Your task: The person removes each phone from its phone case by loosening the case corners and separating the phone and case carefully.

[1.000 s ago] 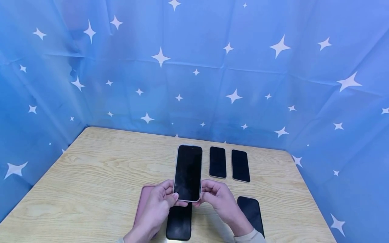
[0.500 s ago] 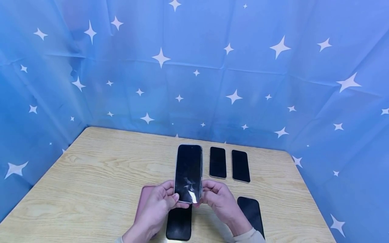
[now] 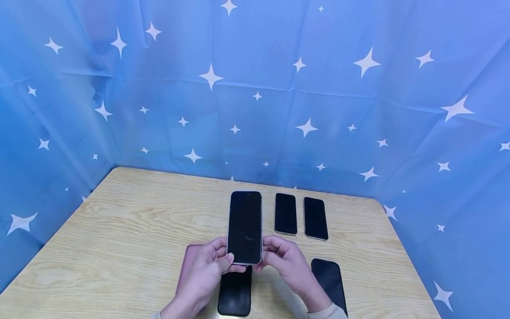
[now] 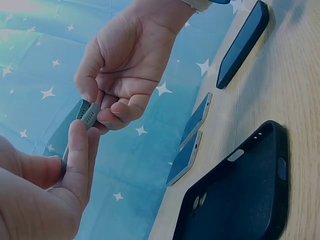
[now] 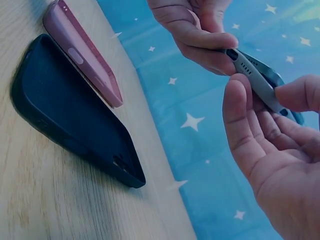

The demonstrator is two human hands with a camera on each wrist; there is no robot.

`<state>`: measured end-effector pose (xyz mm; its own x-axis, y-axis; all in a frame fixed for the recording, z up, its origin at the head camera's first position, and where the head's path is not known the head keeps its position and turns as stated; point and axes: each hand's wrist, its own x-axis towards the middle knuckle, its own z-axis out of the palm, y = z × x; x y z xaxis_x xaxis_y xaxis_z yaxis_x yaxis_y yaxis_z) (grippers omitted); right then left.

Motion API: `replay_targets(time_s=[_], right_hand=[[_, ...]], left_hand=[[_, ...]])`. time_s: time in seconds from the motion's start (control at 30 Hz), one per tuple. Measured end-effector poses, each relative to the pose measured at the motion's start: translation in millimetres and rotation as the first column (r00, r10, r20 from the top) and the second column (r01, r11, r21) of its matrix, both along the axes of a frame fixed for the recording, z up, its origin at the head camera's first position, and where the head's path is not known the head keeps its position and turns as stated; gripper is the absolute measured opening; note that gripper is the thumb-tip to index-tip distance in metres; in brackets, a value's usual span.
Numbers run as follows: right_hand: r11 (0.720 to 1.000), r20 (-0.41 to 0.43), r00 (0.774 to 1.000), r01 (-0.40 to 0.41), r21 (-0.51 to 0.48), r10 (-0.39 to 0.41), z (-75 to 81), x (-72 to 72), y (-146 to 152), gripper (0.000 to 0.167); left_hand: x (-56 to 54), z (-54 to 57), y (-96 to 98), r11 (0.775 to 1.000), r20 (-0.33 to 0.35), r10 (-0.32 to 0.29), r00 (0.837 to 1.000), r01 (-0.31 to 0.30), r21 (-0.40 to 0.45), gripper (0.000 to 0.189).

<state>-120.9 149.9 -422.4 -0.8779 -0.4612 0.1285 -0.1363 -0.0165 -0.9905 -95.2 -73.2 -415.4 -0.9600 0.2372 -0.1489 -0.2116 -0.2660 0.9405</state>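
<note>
Slipping could drop the phone: left hand and right hand pinch it and the grey case only near 1 end.

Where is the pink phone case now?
In the head view, the pink case lies on the table left of the black case, partly hidden by the left hand.

The smartphone has a smooth, glossy black glass front; the grey phone case around its edge looks like matt plastic. The black phone case is matt, rubbery-looking plastic, the pink phone case smooth, satin-like plastic. Two pale-edged phones show dark, glassy fronts. The tabletop has a satin wood-grain finish, the backdrop creased, faintly shiny cloth.
</note>
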Motion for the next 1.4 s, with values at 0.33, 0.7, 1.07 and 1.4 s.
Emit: replay_targets(time_s=[0.33, 0.7, 1.07, 1.4], right_hand=[[0.993, -0.018, 0.993, 0.121, 0.012, -0.121, -0.6, 3.5, -7, 0.022], [0.936, -0.189, 0.953, 0.277, 0.216, -0.238, 7.7, 9.6, -12, 0.017], [0.937, -0.034, 0.991, 0.131, 0.324, -0.127, 19.2, 9.8, -4, 0.009], [0.924, 0.013, 0.978, 0.194, 0.331, -0.21, 18.3, 10.9, -8, 0.018]], left_hand=[[-0.2, -1.3, -2.7, 0.998, -0.025, 0.004, 1.0, -0.006, -0.059, 0.034], [4.0, -1.2, -1.3, 0.993, -0.064, 0.014, 0.998, -0.021, -0.118, 0.037], [8.6, -5.8, 5.6, 0.992, -0.092, 0.014, 0.996, -0.025, -0.125, 0.035], [7.7, -6.0, 7.8, 0.994, -0.14, 0.002, 0.99, -0.018, -0.111, 0.031]])
